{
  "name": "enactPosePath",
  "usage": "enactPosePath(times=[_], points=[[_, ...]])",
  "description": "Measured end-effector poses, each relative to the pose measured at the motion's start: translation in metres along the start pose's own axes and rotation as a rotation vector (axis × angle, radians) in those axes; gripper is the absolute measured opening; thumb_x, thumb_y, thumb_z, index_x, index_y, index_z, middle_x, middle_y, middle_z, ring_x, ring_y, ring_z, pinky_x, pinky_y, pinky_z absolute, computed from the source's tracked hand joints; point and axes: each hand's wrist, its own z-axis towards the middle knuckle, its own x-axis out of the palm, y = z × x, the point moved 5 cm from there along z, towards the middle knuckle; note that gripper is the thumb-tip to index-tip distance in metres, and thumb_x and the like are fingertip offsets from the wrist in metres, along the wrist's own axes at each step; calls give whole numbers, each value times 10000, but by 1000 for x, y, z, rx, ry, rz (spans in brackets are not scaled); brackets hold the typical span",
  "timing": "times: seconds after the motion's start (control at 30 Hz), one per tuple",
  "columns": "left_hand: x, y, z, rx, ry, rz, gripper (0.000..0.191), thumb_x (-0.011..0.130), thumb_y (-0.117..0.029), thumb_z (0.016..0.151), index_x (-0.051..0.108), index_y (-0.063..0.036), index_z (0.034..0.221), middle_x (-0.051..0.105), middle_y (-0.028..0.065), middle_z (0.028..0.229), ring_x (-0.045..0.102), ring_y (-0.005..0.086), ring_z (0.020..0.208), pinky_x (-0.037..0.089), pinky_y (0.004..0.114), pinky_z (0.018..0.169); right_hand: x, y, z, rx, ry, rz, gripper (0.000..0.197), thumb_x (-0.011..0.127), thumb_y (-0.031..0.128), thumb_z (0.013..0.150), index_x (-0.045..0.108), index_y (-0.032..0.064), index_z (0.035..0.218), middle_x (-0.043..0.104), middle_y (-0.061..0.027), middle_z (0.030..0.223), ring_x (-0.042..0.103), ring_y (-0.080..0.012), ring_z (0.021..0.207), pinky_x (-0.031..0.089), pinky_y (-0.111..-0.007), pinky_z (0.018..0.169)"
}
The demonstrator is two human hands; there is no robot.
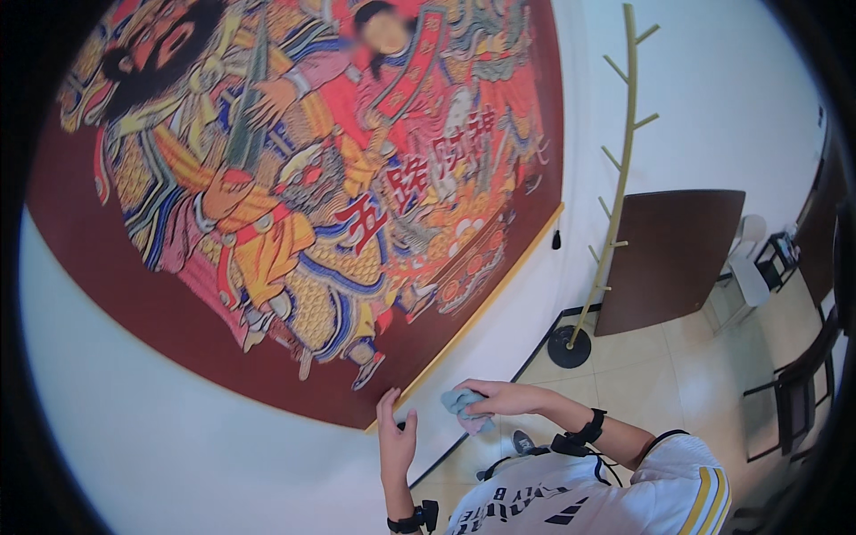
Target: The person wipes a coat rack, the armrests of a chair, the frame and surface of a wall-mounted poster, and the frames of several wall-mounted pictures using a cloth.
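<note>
A large hanging scroll [321,281], printed with colourful robed figures and red characters, covers the wall before me. Its dark red border ends in a gold bottom rod [488,301]. My left hand [396,428] is raised at the rod's lower left part, thumb and fingers apart; whether the fingertips touch it cannot be told. A small black thing, partly hidden, shows between thumb and fingers. In my right hand [498,398] is a crumpled cloth [467,409], bluish-green and pink, below the rod and in front of the white wall.
A black tassel [556,239] hangs from the rod's right end. Right of it stands a yellow coat stand [618,174] on a round black base [569,348]. A brown panel [669,261] leans on the wall. Chairs [796,401] stand at the far right on the tiled floor [635,381].
</note>
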Motion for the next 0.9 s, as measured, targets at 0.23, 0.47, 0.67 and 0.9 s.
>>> enactPosePath(times=[0.23,0.47,0.67,0.9], points=[[35,54,-22,-126,313,125,357,573,-162,886,514,-16,1207,557,158,1189,511,273,1135,384,342,971,-40,-78,-19,165,-105,-1133,400,548,125,823,534,85,1221,623,-157,1037,599,-273,929,474,-364,783],[144,126,-73,-314,1085,97,387,576,-292,886,554,-39,1179,610,186,1113,579,301,1060,450,344,901,-153,-266,-104,451,-222,-253,301,599,172,702,655,76,982,643,-65,724,609,-212,648,510,-336,558],[220,150,-102,-126,1199,122,415,569,-311,895,548,-23,1192,637,168,1068,611,251,983,470,333,858,-158,-402,-357,1099,-1133,-618,284,652,285,695,695,52,850,671,-118,740,633,-241,679,516,-378,634],[257,193,-122,-64,1378,322,345,518,-268,891,586,-46,1146,625,178,1077,604,298,999,473,367,861,4,-525,-507,1046,-1305,375,216,559,224,831,682,62,904,567,-70,646,535,-189,573,421,-370,521]])
